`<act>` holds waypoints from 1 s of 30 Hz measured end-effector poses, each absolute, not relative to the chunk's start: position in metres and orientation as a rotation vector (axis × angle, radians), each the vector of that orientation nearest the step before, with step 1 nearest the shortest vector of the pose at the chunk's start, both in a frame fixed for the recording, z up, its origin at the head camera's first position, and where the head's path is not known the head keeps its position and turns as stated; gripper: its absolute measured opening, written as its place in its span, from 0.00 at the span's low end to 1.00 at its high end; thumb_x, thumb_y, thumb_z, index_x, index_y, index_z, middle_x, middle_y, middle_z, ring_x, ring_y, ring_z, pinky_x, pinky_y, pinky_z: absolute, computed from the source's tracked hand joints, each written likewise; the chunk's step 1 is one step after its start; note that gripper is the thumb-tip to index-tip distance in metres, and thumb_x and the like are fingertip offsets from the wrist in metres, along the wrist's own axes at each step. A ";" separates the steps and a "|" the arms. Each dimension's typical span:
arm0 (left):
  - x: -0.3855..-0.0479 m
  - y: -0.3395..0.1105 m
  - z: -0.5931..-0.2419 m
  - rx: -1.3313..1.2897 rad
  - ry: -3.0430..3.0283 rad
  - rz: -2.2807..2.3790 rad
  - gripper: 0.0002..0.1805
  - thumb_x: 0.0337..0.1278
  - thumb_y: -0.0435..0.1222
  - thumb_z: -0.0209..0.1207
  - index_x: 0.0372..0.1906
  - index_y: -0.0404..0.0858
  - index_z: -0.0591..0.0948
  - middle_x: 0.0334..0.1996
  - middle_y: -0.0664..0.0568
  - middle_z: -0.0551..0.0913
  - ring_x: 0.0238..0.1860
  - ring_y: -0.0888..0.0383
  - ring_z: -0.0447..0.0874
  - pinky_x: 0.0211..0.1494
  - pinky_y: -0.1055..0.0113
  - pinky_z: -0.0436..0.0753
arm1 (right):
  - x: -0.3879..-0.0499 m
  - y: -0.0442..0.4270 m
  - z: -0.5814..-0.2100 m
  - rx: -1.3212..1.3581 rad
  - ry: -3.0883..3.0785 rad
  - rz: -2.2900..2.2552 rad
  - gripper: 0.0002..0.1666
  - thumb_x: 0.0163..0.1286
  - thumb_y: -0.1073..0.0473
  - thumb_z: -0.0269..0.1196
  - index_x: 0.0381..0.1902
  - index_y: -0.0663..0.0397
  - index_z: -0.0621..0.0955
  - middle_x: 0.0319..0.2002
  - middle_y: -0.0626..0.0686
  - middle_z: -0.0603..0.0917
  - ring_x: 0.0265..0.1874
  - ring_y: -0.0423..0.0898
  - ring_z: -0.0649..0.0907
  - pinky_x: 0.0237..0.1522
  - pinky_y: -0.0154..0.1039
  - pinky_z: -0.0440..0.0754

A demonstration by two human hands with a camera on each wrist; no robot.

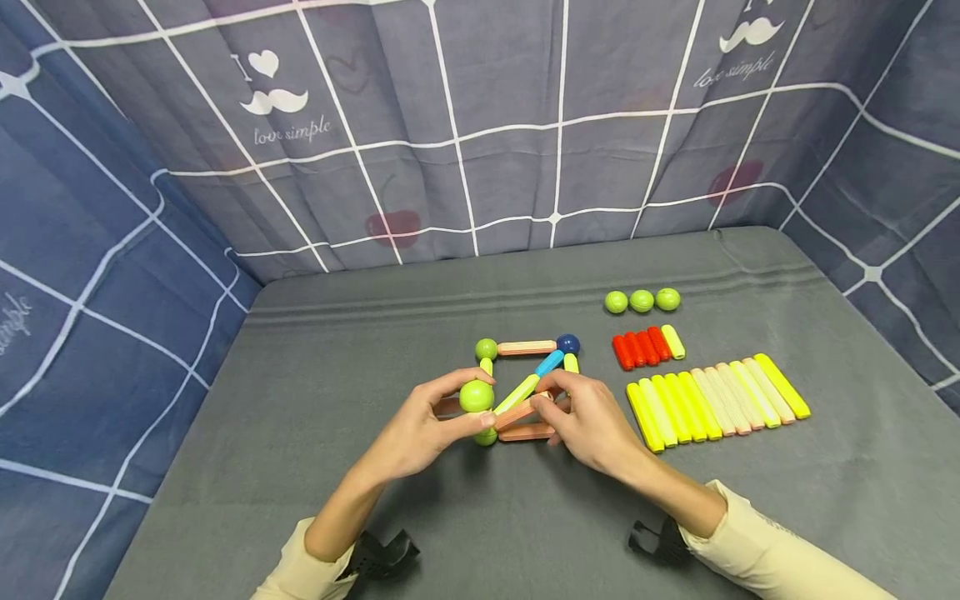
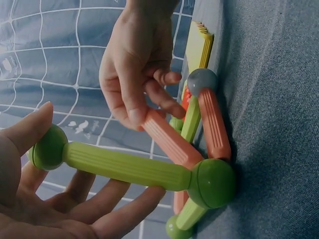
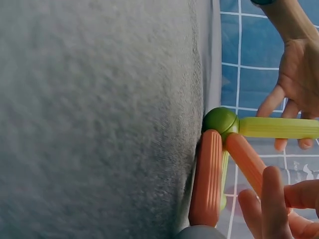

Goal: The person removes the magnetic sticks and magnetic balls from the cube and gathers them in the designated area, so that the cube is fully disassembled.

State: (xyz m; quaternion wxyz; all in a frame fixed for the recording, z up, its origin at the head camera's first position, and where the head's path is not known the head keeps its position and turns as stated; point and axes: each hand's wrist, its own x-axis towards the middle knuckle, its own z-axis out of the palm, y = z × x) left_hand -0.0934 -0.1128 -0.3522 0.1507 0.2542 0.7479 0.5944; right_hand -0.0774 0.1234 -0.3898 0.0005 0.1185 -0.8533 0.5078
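Head view: a person's left hand [image 1: 429,417] pinches an upper green ball [image 1: 477,397] between thumb and fingers while the right hand [image 1: 592,417] pinches a slanting orange rod [image 1: 518,412] above a grey tabletop [image 1: 240,500]. A yellow-green rod [image 2: 127,166] joins the held ball to a lower green ball [image 2: 212,183], where the slanting rod also ends. A flat orange rod [image 1: 525,432] extends from that lower ball. At right, three green balls [image 1: 641,301] line up beyond short red rods [image 1: 641,348] and longer yellow and pale rods [image 1: 718,400].
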 end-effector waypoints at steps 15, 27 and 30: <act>-0.094 -0.112 -0.352 0.713 2.194 1.683 0.19 0.61 0.34 0.65 0.57 0.40 0.78 0.48 0.44 0.79 0.45 0.50 0.84 0.42 0.60 0.84 | -0.063 0.130 -0.395 0.492 -2.725 1.483 0.09 0.60 0.69 0.69 0.30 0.52 0.79 0.28 0.46 0.75 0.14 0.35 0.80 0.25 0.34 0.78; -0.094 -0.111 -0.352 0.705 2.221 1.678 0.19 0.60 0.34 0.66 0.56 0.41 0.79 0.46 0.45 0.79 0.44 0.50 0.84 0.43 0.60 0.84 | -0.059 0.131 -0.395 0.479 -2.830 1.358 0.04 0.62 0.64 0.68 0.32 0.51 0.83 0.20 0.42 0.75 0.12 0.33 0.77 0.23 0.34 0.74; -0.094 -0.112 -0.352 0.710 2.227 1.679 0.18 0.60 0.33 0.66 0.55 0.42 0.79 0.46 0.45 0.79 0.44 0.50 0.84 0.43 0.60 0.84 | -0.060 0.133 -0.395 0.497 -2.878 1.358 0.02 0.65 0.62 0.66 0.32 0.50 0.83 0.16 0.40 0.75 0.11 0.36 0.78 0.22 0.34 0.75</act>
